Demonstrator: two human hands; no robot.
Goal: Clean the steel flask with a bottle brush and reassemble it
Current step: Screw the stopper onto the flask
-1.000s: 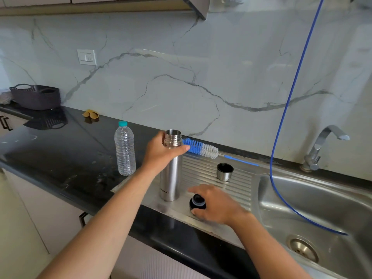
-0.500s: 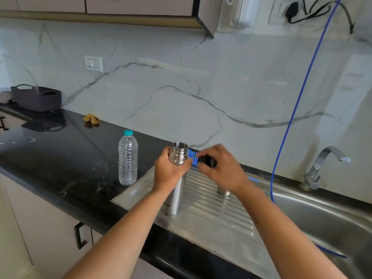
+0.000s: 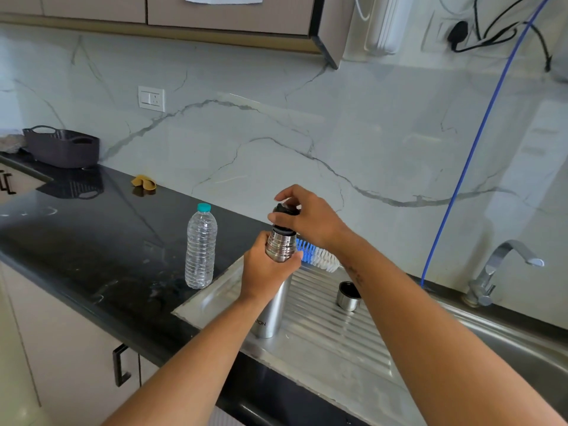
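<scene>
The steel flask [image 3: 272,315] stands upright on the ribbed steel drainboard [image 3: 335,336]. My left hand [image 3: 264,272] grips it just under the threaded neck. My right hand [image 3: 307,221] holds the black stopper [image 3: 284,221] by its top, with the stopper's lower end sitting in the flask's mouth. Behind the flask, the bottle brush [image 3: 319,256] with blue and white bristles lies along the drainboard's back edge, partly hidden by my right forearm. The small steel cup lid [image 3: 348,296] stands mouth up on the drainboard to the right.
A clear water bottle [image 3: 200,247] with a teal cap stands on the black counter left of the flask. The sink [image 3: 522,352] and tap [image 3: 495,272] are at right, with a blue hose [image 3: 467,161] hanging down. A dark basket [image 3: 63,147] and a yellow cloth [image 3: 143,182] sit far left.
My right hand picked the black stopper off the drainboard, lifted it and set it on the flask's mouth. My left hand kept hold of the flask. The head camera tilted up.
</scene>
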